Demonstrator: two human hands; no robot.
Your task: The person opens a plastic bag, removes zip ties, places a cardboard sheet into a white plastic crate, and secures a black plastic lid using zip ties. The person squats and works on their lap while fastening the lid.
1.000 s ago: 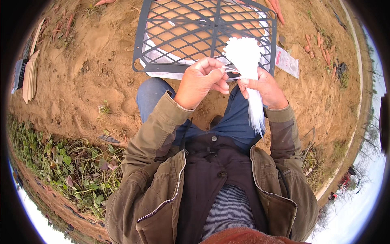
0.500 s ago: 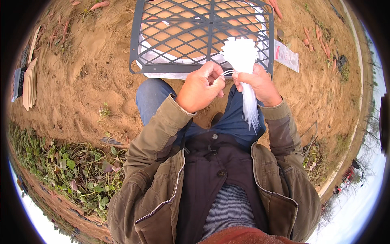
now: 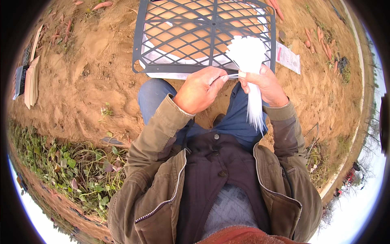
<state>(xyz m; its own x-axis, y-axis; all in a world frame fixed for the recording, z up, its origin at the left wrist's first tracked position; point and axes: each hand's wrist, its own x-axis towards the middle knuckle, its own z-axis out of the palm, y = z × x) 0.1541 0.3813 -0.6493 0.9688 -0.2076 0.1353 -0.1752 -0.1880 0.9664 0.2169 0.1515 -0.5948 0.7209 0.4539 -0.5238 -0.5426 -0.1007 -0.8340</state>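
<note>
My right hand [image 3: 269,86] is closed round a thick bundle of white cable ties [image 3: 248,53]. Their heads fan out at the top and the thin tails hang below my palm. With thumb and finger, my left hand [image 3: 201,90] pinches a few thin white strands [image 3: 232,76] that run across to the bundle; their tips are hidden in my fingers. Just beyond both hands lies a dark grey plastic lattice [image 3: 214,24], with brown cardboard and white sheeting [image 3: 168,75] showing beneath it.
A printed white packet [image 3: 287,58] lies right of the lattice. Flat cardboard pieces [image 3: 31,83] stand at far left. Sweet potatoes [image 3: 323,44] are scattered on the sandy soil, and green vines [image 3: 73,171] spread at lower left. My knees are beneath my hands.
The strands between my hands were bowed in a loop and are now drawn straighter. My right hand and the bundle have shifted slightly right.
</note>
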